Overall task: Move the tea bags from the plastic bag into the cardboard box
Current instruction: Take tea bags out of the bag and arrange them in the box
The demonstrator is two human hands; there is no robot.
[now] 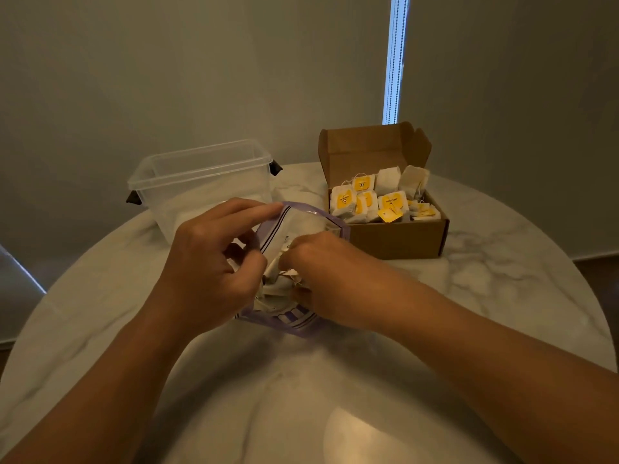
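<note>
Head view: my left hand [207,262] is pinching open the rim of the plastic bag [303,226] at near centre while my right hand [328,279] is curling its fingers onto tea bags [278,286] inside, which I judge will next need lifting clear and carrying far-right into the part-filled cardboard box [402,241].

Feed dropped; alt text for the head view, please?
The left hand holds open a plastic bag on a marble table while the right hand grips tea bags inside it. Behind stand an open cardboard box, part filled with tea bags, and a clear tub.
</note>
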